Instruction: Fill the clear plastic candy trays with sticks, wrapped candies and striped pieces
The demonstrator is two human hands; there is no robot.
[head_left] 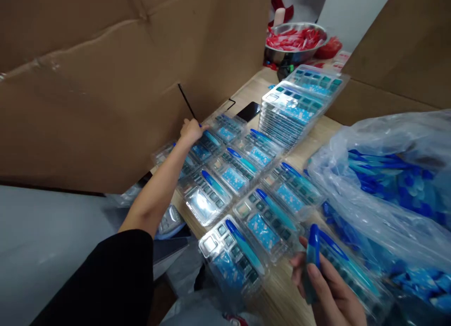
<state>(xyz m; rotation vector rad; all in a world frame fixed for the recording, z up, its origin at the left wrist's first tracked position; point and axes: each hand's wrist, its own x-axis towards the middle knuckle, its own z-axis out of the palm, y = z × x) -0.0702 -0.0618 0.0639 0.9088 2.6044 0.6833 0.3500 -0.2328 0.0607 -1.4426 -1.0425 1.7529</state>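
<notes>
My left hand (192, 130) reaches to the far left of the rows, its fingers closed at the dark blue end of a pen-shaped piece (211, 137) lying in a clear plastic tray (201, 152). Nearer me, my right hand (329, 288) grips a small bunch of blue-and-turquoise pen-shaped pieces (312, 258), held upright. Several clear trays lie in rows, such as the front tray (210, 244), with square teal wells and a blue patterned packet (229, 269). Most have one pen-shaped piece (244, 246) on them. Beside my right hand is another tray (369, 293), partly hidden.
Tall cardboard (105, 96) walls the left side. Behind the rows stand a high stack of trays (289, 114) and a black phone (248, 111). At right, a plastic bag (338, 175) holds many blue pieces. A metal bowl (282, 55) of red items stands at the back.
</notes>
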